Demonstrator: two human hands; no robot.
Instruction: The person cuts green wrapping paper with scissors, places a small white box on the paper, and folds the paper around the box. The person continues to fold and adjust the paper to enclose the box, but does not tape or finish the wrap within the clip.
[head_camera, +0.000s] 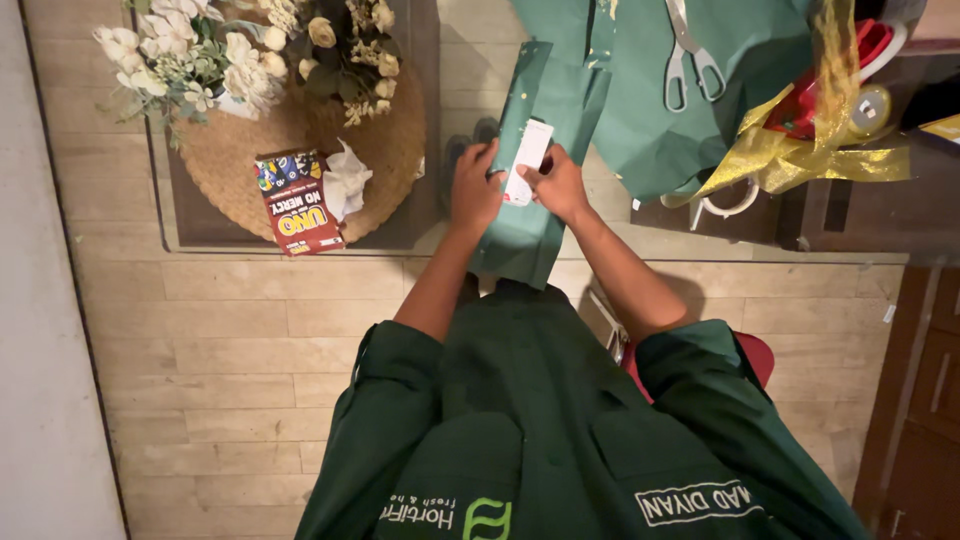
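My right hand (556, 183) pinched a small white box (527, 160) against the strip of green paper (530, 150) on the glass tabletop (420, 235). My left hand (475, 190) lay with curled fingers on that paper, beside the box. Beyond the paper lay scissors (690, 55); right of it, gold ribbon (790, 150); left, a card box (298, 203) and flowers (240, 50).

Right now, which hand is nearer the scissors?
Right. The right hand is just below-left of the scissors, on the green paper strip; the left hand lies farther left.
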